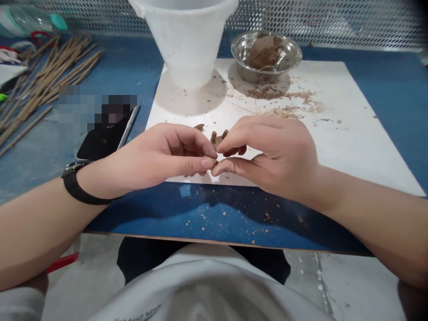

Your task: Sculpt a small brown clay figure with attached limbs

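Your left hand (160, 156) and right hand (267, 154) meet fingertip to fingertip over the near edge of the white square board (351, 133), pinching a small brown clay-like lump (214, 163) between narrow, curled fingers. Beyond them stand a white plastic bucket (187, 40) and, to its right, a steel bowl of brown paste (266, 55).

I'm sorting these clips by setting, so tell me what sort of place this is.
Probably a handcraft workbench, perhaps for making incense sticks. A pile of thin sticks lies on the blue table, a steel bowl holds brown paste, and both hands pinch a bit of it over a white board.
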A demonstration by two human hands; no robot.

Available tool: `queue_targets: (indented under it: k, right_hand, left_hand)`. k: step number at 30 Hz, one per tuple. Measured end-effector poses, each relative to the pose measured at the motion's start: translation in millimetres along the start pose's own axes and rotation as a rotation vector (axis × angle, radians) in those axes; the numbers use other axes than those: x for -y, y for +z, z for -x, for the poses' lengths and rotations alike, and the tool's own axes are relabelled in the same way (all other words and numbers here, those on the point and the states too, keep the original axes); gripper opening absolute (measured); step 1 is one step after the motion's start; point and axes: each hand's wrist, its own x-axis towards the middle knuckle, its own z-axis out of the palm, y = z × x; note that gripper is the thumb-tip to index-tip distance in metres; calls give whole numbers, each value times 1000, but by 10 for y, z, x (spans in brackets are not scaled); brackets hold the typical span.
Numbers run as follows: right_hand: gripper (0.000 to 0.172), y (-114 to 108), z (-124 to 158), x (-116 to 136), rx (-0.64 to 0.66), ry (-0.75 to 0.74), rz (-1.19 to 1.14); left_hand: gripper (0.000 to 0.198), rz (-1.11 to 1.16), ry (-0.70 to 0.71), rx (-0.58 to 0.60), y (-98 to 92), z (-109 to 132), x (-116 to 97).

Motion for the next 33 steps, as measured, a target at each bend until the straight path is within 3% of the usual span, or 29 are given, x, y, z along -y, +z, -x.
queue_targets:
  k: [6, 10, 15, 21, 27, 33]
  right_hand:
    - [41, 24, 42, -19, -21, -9, -63]
    - [30, 32, 52, -32, -40, -33, -120]
    - [17, 44, 54, 19, -19, 59, -138]
    - [12, 64, 72, 53, -41, 172, -328]
    - [8, 81, 60, 77, -56, 177, -367]
    - [11, 95, 62, 75, -87, 214, -387]
  left_hand:
    - [7, 28, 35, -12, -7, 24, -3]
    - [11, 65, 29, -29, -12, 45, 1]
    - [10, 12, 24, -71, 23, 56, -17]
    - [11, 16, 32, -78, 13, 70, 5]
    - [10, 48, 18, -58, -1, 72, 33]
    - [21, 44, 11, -21, -13, 60, 37]
